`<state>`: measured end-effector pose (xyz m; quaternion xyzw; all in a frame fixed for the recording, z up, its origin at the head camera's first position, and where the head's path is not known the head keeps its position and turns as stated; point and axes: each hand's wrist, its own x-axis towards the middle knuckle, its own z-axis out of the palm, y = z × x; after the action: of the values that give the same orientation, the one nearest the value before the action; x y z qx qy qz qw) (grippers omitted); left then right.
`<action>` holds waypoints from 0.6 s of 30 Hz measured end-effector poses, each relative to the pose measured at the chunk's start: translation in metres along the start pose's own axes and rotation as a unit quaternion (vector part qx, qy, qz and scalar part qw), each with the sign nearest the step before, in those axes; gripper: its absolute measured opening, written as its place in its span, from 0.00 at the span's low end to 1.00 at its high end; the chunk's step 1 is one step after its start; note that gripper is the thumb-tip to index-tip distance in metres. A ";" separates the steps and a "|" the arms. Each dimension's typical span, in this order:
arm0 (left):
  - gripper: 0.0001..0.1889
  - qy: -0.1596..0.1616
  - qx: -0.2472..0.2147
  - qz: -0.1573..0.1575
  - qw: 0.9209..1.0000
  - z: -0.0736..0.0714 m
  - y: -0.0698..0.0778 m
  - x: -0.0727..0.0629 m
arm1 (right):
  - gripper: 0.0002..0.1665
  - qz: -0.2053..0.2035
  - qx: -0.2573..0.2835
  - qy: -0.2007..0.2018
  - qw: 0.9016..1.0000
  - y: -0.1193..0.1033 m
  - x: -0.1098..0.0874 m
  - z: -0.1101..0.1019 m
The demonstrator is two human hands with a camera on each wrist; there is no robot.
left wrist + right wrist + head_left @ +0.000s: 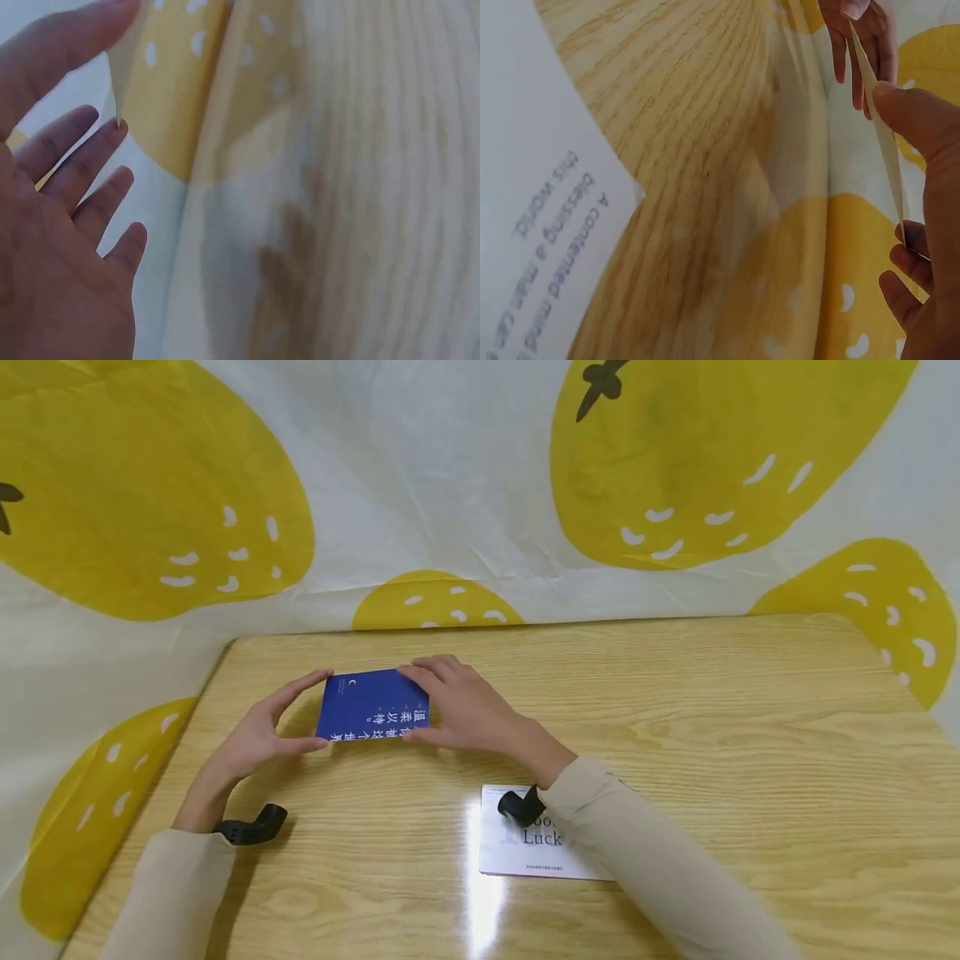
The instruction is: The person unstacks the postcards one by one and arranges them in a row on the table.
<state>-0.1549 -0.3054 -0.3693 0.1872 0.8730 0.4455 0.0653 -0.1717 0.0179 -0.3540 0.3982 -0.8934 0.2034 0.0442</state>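
Note:
A thin blue card (360,702) with white Chinese characters and a small crescent mark is held up over the wooden table in the head view. My left hand (255,739) holds its left side, thumb at one corner and a fingertip at the other. Around the right side, my right hand (476,710) grips it between thumb and fingers. Seen edge-on in the right wrist view, the card (883,142) is a slim, pale strip spanning thumb to fingertips. The left wrist view shows the left hand (71,247) with its other fingers spread.
Below my right forearm lies a white card (510,852) printed "Luck", partly hidden by the sleeve; its printed corner (570,225) fills the left of the right wrist view. The wooden table (712,710) meets a white cloth (427,468) with yellow fruit shapes behind it.

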 end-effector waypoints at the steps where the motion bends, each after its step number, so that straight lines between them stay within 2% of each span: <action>1: 0.46 -0.001 -0.003 0.002 1.000 0.000 -0.003 0.000 | 0.50 0.004 0.003 -0.006 1.000 0.000 0.001 0.001; 4: 0.46 -0.001 -0.004 0.002 1.000 -0.001 -0.011 0.000 | 0.51 0.013 0.011 -0.024 1.000 -0.001 0.005 0.006; 8: 0.46 -0.003 0.015 -0.013 1.000 -0.003 -0.015 -0.001 | 0.51 0.028 0.022 -0.035 0.999 0.000 0.009 0.013; 18: 0.45 -0.007 0.027 -0.031 0.999 0.002 -0.022 0.009 | 0.51 0.052 0.049 -0.048 0.996 0.010 0.016 0.021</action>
<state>-0.1688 -0.3122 -0.3875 0.1645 0.8898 0.4180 0.0800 -0.1885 0.0048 -0.3727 0.3619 -0.9030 0.2298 -0.0287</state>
